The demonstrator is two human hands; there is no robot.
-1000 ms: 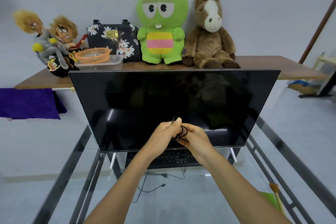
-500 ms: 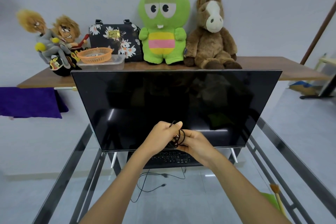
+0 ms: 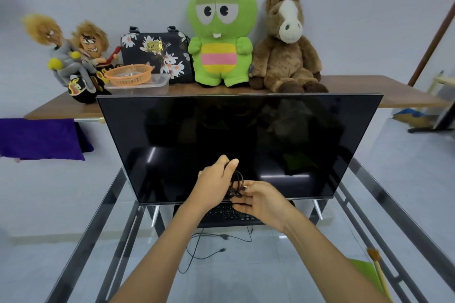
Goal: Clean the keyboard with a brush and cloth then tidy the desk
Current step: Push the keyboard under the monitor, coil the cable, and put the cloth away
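Two hands on one coil of cable, above the keyboard

Both hands meet on a black cable coil [image 3: 236,183], held in the air in front of the dark monitor [image 3: 240,147] and just above the keyboard [image 3: 234,215]. The left hand [image 3: 216,181] has the coil clenched from the left, thumb tip up over the top of the loops. The right hand [image 3: 261,200] sits lower and to the right, its fingertips [image 3: 246,188] pinching the coil's lower edge. The loops stand roughly upright between the two grips, long axis near vertical.

From the coil the keyboard lies straight down and slightly toward the person, its long axis running left to right under the monitor's lower edge, partly hidden by the hands. A loose strand of cable [image 3: 209,253] trails below it, seen through the glass counter [image 3: 246,278]; whether it joins the coil I cannot tell.

My reading is that the tidying part is in hand, and the coming move is to set the bundle down. The right hand is nearer the brush [image 3: 378,268] and green cloth [image 3: 366,275] at the counter's right front edge, well apart from the coil. The left hand holds the greater part of the coil and seems the one to carry it.

Behind the monitor, a wooden shelf [image 3: 369,91] carries plush toys, a floral bag [image 3: 157,54] and an orange basket [image 3: 129,74]
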